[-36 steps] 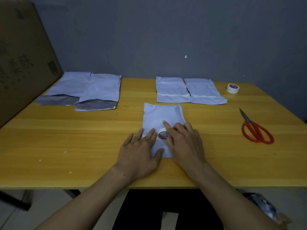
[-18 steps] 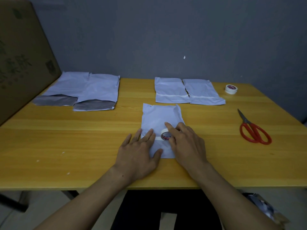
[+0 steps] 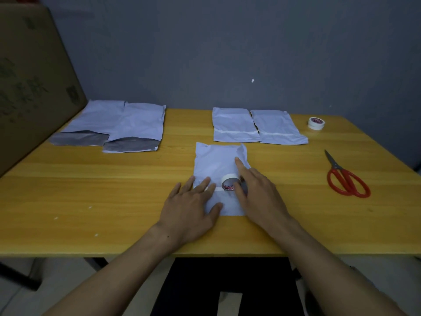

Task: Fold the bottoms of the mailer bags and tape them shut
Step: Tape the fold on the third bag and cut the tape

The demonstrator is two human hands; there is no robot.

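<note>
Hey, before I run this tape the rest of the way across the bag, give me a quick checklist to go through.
1. Left hand presses the mailer bag flat: ok.
2. Right hand holds the tape roll on the bag: ok.
3. Tape strip started across the fold: ok.
4. Strip reaches the bag's right edge: not ok, the roll sits mid-bag.
5. Scissors lie free to the right: ok.
6. Fold straight under the hands: cannot tell.

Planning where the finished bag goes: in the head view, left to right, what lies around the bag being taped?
cardboard box → unfolded mailer bag → second unfolded mailer bag → taped mailer bag → second taped mailer bag → spare tape roll → scissors
</note>
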